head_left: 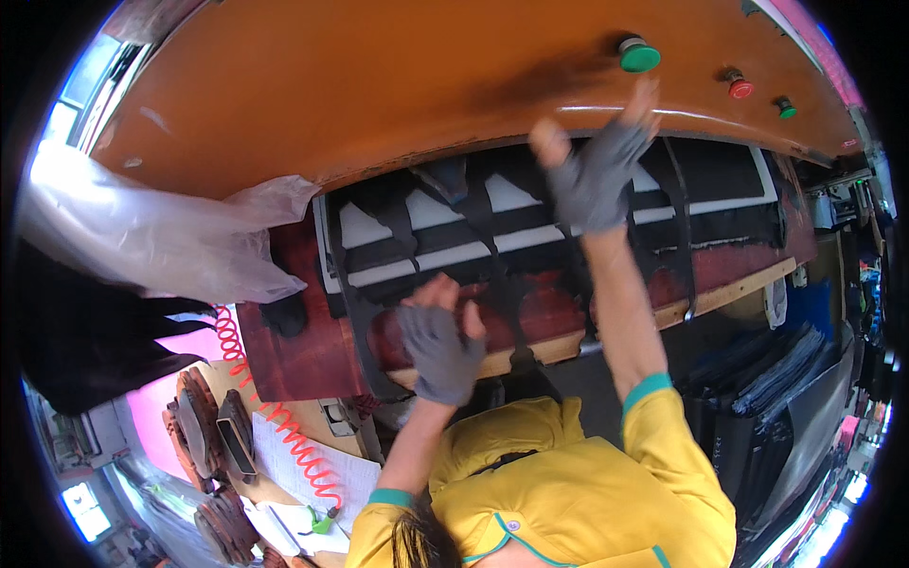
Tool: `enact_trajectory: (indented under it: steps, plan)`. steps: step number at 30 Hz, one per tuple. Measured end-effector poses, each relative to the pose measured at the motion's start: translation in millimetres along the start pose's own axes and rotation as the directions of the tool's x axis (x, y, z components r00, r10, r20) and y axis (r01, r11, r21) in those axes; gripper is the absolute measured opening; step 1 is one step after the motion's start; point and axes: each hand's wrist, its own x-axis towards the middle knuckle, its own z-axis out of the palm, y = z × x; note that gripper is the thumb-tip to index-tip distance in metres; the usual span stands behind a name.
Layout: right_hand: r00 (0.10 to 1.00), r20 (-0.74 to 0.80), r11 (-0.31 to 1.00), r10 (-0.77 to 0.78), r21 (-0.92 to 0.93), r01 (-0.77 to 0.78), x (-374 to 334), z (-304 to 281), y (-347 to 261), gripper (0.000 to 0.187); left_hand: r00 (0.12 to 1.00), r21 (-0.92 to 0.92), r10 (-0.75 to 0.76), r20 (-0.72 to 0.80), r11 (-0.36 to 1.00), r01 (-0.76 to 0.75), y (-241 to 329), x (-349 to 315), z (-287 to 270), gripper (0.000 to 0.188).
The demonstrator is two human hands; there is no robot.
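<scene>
My right hand (598, 180), in a grey fingerless glove, is raised with fingers and thumb apart, slightly blurred. Its fingertips reach just below a large green push button (639, 56) on the orange machine front; I see no contact. Nothing is in it. My left hand (441, 352), gloved alike, hovers or rests over the near part of the dark red board (298, 346); its thumb stands off from the fingers and it holds nothing. Black sheet material (724, 175) lies across the board, with cut gaps showing white beneath. Loose black strips (512, 303) hang over the front edge.
A red button (739, 89) and a small green button (786, 108) sit further right. Clear plastic sheeting (170, 218) hangs at left, above a coiled red hose (301, 452) and brown-edged cutting dies (196, 417). Stacked black sheets (757, 407) stand at right.
</scene>
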Motion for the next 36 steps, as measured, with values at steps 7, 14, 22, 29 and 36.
enact_trajectory:
  steps: [7,14,22,29,36]
  plan:
    - [0.999,0.036,0.998,0.041,-0.049,-0.039,4.5,6.4,49.9,0.104,0.984,0.068,0.012,0.179,0.997,-0.024,5.6,-38.9,48.1,0.030]
    - [0.792,0.601,0.984,-0.107,0.176,0.000,-136.9,-71.8,-6.9,0.055,0.977,0.195,0.016,0.214,0.979,-0.059,-4.7,-19.0,68.3,0.024]
    - [0.709,0.700,0.995,-0.088,0.096,0.029,-158.3,-64.3,-5.6,0.021,0.973,0.181,-0.030,0.230,0.983,-0.013,3.8,-11.0,63.6,0.021]
    - [0.752,0.659,0.998,-0.033,0.063,-0.012,-156.6,-69.0,-16.6,0.026,0.967,0.079,-0.132,0.219,0.990,0.117,10.9,-17.1,55.2,0.020]
    - [0.645,0.763,0.973,0.043,0.115,-0.200,-166.1,-125.0,-37.8,0.016,0.958,-0.079,-0.121,0.258,0.986,0.146,36.2,-44.5,14.8,0.019]
